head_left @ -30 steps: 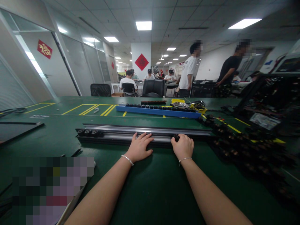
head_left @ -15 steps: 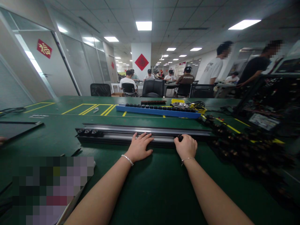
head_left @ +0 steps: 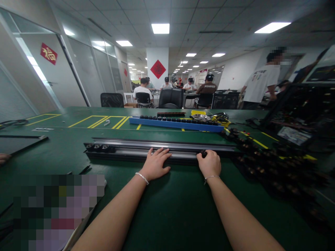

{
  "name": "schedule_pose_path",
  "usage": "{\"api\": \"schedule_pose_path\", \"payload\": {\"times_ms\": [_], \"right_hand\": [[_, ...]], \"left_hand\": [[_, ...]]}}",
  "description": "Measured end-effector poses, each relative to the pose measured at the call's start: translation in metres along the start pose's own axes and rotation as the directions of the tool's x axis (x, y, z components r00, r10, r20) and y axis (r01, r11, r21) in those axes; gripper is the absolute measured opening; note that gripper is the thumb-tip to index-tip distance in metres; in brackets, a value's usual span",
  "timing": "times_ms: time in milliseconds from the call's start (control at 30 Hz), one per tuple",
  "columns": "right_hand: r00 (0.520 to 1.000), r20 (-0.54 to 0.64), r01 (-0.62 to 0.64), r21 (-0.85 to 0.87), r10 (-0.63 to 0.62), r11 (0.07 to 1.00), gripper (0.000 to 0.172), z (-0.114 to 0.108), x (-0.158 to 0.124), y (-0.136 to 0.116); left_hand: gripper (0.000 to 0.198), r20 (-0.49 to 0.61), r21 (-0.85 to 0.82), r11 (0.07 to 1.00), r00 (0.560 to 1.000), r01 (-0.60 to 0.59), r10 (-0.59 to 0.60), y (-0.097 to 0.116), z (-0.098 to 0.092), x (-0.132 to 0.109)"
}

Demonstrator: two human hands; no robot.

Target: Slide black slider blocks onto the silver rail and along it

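Note:
A long black metal rail (head_left: 128,153) lies crosswise on the green table, with several small black parts (head_left: 101,147) seated in its left end. My left hand (head_left: 156,164) rests on the rail's middle, fingers spread and nothing gripped. Toward the rail's right side, my right hand (head_left: 210,163) is closed around a small black part (head_left: 203,153), held at the rail's channel. Most of that part is hidden by the fingers. Behind, a second dark rail (head_left: 146,142) runs alongside the first.
A blue tray (head_left: 167,123) with a row of black parts stands farther back, near a metal bowl (head_left: 201,117). At the right lies a big heap of black parts (head_left: 282,164). A blurred-out item (head_left: 65,209) lies front left. Another person's hand (head_left: 4,158) shows at the left edge.
My right hand has shifted slightly right along the rail with the small black part. My left hand has stayed put. In the background, a person in white has walked right.

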State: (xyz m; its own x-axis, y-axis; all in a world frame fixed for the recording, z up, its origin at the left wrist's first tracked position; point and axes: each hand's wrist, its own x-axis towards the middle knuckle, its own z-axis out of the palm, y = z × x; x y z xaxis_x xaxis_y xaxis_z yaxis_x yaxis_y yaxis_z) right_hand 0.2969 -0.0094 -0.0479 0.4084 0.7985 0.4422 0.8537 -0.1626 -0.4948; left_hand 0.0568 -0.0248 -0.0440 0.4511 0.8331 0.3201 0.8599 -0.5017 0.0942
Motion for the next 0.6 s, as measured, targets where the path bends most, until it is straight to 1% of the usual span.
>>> {"api": "schedule_pose_path", "payload": {"times_ms": [233,367,600], "right_hand": [[1.0,-0.002,-0.028,0.004,0.028,1.0,0.036,-0.0031,0.0032,0.0035],[0.998,0.005,-0.07,0.014,0.07,0.997,0.038,-0.0053,0.0047,0.0053],[0.994,0.029,-0.108,0.023,0.107,0.994,0.038,-0.0086,0.0057,0.0059]], "left_hand": [[0.056,0.003,0.001,1.0,1.0,0.001,-0.001,0.0007,-0.0015,-0.001],[0.056,0.002,-0.002,1.0,1.0,0.0,0.0,0.0005,-0.0019,-0.001],[0.056,-0.003,-0.002,1.0,1.0,-0.018,0.018,-0.0019,0.0008,-0.0006]]}}
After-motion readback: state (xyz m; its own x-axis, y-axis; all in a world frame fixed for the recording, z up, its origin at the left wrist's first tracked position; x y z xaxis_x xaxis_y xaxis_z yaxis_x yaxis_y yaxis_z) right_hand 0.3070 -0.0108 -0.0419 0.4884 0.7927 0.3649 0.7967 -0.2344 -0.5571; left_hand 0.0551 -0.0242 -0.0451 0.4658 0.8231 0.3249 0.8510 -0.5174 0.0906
